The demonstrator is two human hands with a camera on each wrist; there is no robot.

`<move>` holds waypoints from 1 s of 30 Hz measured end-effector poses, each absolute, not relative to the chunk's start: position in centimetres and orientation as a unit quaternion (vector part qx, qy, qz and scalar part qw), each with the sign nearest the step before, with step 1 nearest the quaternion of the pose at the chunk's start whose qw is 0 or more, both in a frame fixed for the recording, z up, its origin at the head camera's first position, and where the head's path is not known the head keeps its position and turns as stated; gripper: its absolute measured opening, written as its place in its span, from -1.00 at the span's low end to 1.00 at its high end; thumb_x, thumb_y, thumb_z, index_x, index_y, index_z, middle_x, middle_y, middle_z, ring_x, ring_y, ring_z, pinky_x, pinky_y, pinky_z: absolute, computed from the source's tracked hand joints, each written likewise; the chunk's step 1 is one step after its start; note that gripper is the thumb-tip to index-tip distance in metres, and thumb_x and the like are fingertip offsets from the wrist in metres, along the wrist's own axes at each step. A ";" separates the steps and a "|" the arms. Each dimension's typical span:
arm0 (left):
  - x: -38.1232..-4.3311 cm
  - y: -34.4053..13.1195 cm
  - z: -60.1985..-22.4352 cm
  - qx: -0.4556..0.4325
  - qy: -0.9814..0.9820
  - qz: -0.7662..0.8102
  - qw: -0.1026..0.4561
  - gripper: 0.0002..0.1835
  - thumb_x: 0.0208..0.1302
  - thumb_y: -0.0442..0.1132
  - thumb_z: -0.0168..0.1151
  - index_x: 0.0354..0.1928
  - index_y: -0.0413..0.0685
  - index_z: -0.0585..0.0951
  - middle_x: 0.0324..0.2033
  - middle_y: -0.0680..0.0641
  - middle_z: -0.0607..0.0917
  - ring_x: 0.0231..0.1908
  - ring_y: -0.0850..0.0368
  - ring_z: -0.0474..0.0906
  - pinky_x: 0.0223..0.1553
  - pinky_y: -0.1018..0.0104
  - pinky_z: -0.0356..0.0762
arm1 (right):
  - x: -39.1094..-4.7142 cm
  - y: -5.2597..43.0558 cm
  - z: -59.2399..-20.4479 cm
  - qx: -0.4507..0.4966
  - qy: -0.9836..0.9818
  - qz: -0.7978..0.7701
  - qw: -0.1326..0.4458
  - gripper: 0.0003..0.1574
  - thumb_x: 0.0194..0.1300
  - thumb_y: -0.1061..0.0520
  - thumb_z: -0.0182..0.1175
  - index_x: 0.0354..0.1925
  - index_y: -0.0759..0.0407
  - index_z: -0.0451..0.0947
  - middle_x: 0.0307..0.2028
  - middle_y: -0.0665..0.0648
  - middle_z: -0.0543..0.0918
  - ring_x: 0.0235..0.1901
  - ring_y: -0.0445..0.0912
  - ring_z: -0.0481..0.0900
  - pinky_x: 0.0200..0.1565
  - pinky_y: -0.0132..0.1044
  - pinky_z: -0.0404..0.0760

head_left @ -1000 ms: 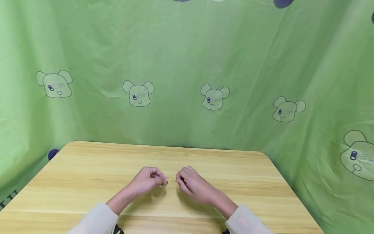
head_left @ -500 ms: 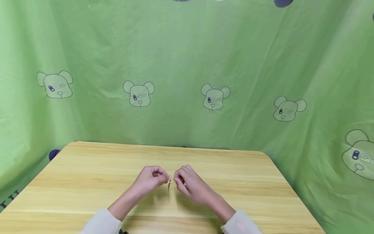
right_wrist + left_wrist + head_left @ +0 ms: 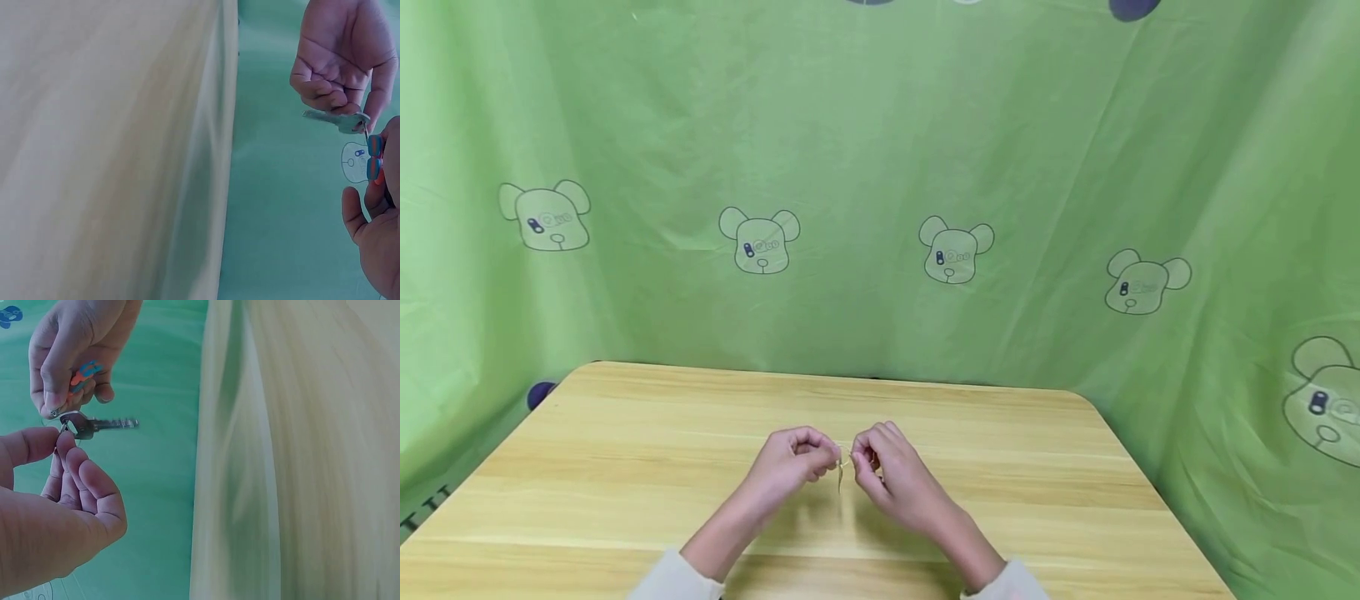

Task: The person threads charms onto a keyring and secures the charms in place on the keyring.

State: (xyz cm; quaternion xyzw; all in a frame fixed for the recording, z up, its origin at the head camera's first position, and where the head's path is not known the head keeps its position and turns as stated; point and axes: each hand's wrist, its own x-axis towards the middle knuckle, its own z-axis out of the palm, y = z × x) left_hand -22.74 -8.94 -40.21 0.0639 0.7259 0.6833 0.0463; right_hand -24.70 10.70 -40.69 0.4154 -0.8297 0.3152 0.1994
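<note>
Both hands meet over the middle of the table, fingertips close together. With thumb and forefinger, my left hand point(image 3: 788, 468) pinches a thin metal key ring point(image 3: 64, 425). A silver key point(image 3: 111, 424) is threaded on that ring and hangs down between the hands in the head view. My right hand point(image 3: 893, 477) pinches at the far side of the ring, and an orange-and-blue keychain charm point(image 3: 375, 159) sits against its curled fingers. The charm is partly covered by those fingers, and the left fingertips hide part of the ring.
The light wooden table point(image 3: 647, 433) spreads out around the hands, with rounded far corners. Behind it and along the right side hangs a green curtain point(image 3: 850, 333) printed with bear heads.
The hands have drawn closer together, the left shifting a little to the right. The key has swung from beside the left fingertips to hang straight down between the hands.
</note>
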 end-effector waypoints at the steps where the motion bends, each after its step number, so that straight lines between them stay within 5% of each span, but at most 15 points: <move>1: -22.7 -8.9 -40.2 0.064 0.723 0.686 0.047 -0.80 0.15 -0.23 0.30 -0.24 -0.22 0.60 -0.38 -0.11 0.67 -0.30 0.00 0.56 -0.19 0.18 0.53 | -24.7 10.7 -40.6 0.414 -0.829 0.317 0.200 -0.93 0.33 0.21 0.03 -0.30 0.02 0.38 -0.38 -0.18 0.36 -0.30 -0.30 0.31 -0.29 -0.48 0.45; 30: -22.1 -8.8 -39.7 0.061 0.704 0.706 0.051 -0.78 0.18 -0.23 0.27 -0.21 -0.24 0.58 -0.36 -0.10 0.67 -0.31 0.03 0.55 -0.16 0.14 0.52 | -24.6 11.2 -39.8 0.443 -0.815 0.274 0.252 -0.93 0.42 0.18 0.00 -0.25 0.10 0.41 -0.38 -0.14 0.39 -0.31 -0.21 0.30 -0.28 -0.48 0.36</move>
